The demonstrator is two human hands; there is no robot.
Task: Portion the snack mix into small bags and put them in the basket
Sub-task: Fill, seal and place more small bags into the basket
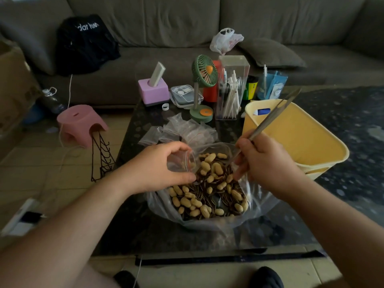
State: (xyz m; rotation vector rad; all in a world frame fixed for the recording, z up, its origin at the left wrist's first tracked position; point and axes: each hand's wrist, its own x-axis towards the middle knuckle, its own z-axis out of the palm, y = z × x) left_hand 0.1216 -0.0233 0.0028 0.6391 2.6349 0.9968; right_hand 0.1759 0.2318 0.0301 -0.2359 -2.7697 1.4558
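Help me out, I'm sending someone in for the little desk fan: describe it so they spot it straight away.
Start at the dark coffee table in front of the grey sofa. Among the clutter at its far edge, left of the clear pen holder, stands the fan. It is the only green thing there: a round caged head with an orange hub, on a thin post and a round green base.

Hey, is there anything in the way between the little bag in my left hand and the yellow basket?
Yes. Your right hand, gripping the metal tongs, sits between the small bag held by your left hand and the yellow basket. The basket's opening itself looks unobstructed, though something small lies inside at the far end.
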